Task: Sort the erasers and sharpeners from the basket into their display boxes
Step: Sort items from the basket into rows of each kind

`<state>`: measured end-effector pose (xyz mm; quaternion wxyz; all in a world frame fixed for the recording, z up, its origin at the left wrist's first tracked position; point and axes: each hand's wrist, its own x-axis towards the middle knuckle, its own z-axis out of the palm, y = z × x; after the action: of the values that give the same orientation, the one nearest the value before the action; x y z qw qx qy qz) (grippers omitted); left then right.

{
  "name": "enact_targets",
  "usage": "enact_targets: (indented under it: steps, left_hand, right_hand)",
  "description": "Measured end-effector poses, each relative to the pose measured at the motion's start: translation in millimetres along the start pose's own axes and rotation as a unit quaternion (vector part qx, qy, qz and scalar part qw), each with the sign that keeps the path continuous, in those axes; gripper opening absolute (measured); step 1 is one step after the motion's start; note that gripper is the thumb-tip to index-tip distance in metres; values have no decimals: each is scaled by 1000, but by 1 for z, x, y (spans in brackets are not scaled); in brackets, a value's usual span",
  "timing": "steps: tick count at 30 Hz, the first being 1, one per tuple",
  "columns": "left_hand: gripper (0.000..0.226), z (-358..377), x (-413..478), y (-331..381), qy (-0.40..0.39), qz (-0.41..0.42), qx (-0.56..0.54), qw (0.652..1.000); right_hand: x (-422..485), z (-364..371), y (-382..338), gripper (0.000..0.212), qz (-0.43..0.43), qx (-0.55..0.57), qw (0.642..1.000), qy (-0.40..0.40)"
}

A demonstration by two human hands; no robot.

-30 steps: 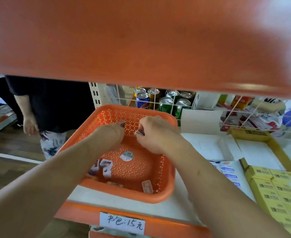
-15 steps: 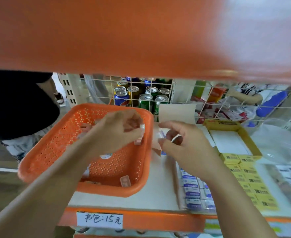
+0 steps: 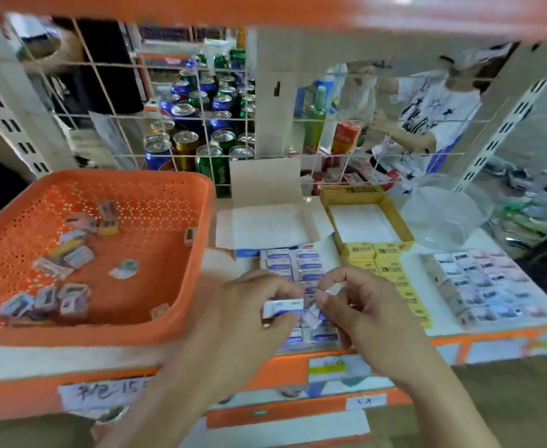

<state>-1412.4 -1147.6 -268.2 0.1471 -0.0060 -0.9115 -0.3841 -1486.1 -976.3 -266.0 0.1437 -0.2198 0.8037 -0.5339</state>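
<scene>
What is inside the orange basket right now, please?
Small loose sharpeners and erasers, mostly at its left, plus a round sticker. The near rim of the basket hides whatever lies right against it.

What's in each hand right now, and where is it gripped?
Left hand grips a white-and-blue eraser across its long sides. Right hand pinches a small white item, too blurred to identify.

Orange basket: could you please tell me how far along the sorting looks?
Done: rows of blue-and-white erasers fill the front of the white box, yellow packs the yellow box. In hand: the left hand holds one blue-and-white eraser over that white box; the right hand pinches a small white piece. Left: a scatter of sharpeners in the orange basket.
</scene>
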Motion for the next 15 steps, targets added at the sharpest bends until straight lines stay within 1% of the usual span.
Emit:
enact_targets:
  steps: [3,4,6,7,11,15]
  left_hand:
    - [12,9,-7,-2,15,11,19,1000]
    - [12,11,-9,-3,16,22,41,999]
    - [22,17,-16,-4,17,33,72,997]
    - [23,21,-20,-6,18,37,70,997]
    - [19,34,-30,-16,19,52,41,998]
    - [24,38,-29,-22,33,58,78,995]
  right_hand:
    - [-9,-3,7,18,13,-20,1000,-17]
    - [-12,-3,9,19,23,-21,999,-23]
    - [-16,-5,12,21,44,-23,998,-35]
    - [-17,-5,13,21,54,-23,997,-43]
    - [-22,-8,15,17,72,-27,995,-60]
    - [-22,-10,17,15,70,-61,995,-46]
